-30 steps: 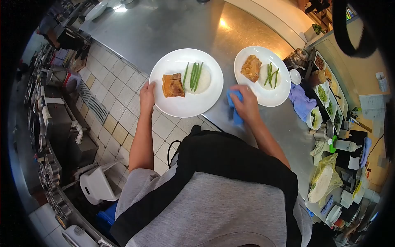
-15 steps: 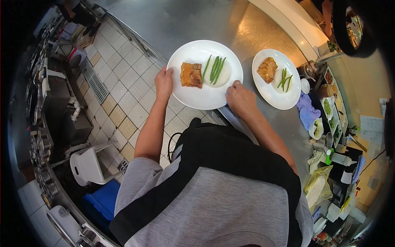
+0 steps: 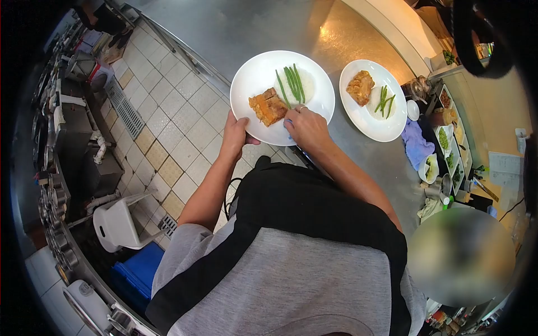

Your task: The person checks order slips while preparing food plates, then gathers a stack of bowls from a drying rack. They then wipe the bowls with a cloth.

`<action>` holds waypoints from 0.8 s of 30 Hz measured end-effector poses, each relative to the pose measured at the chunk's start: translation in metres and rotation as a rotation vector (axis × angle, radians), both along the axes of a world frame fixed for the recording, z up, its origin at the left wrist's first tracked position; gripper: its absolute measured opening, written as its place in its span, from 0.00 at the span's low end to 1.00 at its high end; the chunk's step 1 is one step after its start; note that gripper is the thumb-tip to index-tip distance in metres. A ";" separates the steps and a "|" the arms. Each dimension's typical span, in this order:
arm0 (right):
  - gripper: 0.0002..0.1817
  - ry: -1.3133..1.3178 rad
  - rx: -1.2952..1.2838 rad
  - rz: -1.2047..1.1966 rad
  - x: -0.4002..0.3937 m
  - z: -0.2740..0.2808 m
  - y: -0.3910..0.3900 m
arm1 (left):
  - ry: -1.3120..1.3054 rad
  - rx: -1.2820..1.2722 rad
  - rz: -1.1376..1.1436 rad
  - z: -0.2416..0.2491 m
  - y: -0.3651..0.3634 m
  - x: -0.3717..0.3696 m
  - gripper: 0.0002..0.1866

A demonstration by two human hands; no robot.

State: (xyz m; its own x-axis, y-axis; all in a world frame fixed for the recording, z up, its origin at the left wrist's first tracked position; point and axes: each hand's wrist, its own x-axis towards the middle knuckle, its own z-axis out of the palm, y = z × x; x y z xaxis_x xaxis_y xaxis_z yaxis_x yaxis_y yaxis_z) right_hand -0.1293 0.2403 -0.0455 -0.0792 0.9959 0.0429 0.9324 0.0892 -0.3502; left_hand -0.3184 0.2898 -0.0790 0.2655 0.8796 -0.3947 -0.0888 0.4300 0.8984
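Note:
A white oval plate (image 3: 255, 73) bears a sliced piece of browned meat (image 3: 268, 106), green beans (image 3: 293, 84) and a mound of white rice (image 3: 307, 85). My left hand (image 3: 236, 136) grips its near left rim, thumb on top and fingers beneath. Over the plate's near right part is my right hand (image 3: 307, 127), fingers closed at the ends of the beans beside the meat; a bit of blue shows at its fingertips, too small to make out. To the right, a second white plate (image 3: 375, 130) with similar food rests on the steel counter (image 3: 367, 168).
A purple cloth (image 3: 416, 144), small trays of greens (image 3: 444, 139) and a white bowl (image 3: 429, 169) line the counter's right side. A white chair (image 3: 120, 227) and a blue bin (image 3: 137, 269) stand at lower left. Someone's dark-clad legs (image 3: 112, 22) show at upper left.
My right hand has left the plate's right rim and moved in over the food. The plate has turned, and my left hand has shifted to its near left edge.

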 end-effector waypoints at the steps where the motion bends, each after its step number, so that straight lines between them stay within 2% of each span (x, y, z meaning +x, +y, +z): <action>1: 0.08 -0.033 0.022 0.005 -0.001 -0.004 0.001 | -0.011 -0.016 0.005 0.001 -0.003 0.001 0.27; 6: 0.08 -0.118 0.148 0.063 -0.001 -0.019 0.002 | -0.064 -0.046 0.027 0.006 -0.010 0.004 0.28; 15: 0.07 0.273 -0.165 0.341 0.033 0.011 -0.012 | -0.094 -0.048 0.038 -0.006 -0.001 0.005 0.27; 16: 0.07 0.344 -0.217 0.324 0.046 0.029 -0.025 | -0.077 -0.038 0.038 -0.004 0.003 0.009 0.27; 19: 0.08 0.245 -0.346 0.208 0.091 0.056 -0.076 | -0.044 -0.021 0.046 -0.003 0.020 0.016 0.29; 22: 0.10 0.275 -0.480 -0.054 0.143 0.085 -0.131 | -0.030 0.013 0.058 0.007 0.033 0.031 0.31; 24: 0.10 0.198 -0.414 -0.211 0.187 0.095 -0.153 | -0.031 0.020 0.073 0.007 0.045 0.042 0.31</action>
State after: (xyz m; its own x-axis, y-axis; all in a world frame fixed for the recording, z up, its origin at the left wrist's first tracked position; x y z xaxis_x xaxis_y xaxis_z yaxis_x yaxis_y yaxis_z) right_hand 0.0580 0.0872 0.0495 0.0956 0.9260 -0.3652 0.8274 -0.2779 -0.4880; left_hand -0.2764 0.3345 -0.0718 0.2126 0.9045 -0.3696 -0.1475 0.4036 0.9030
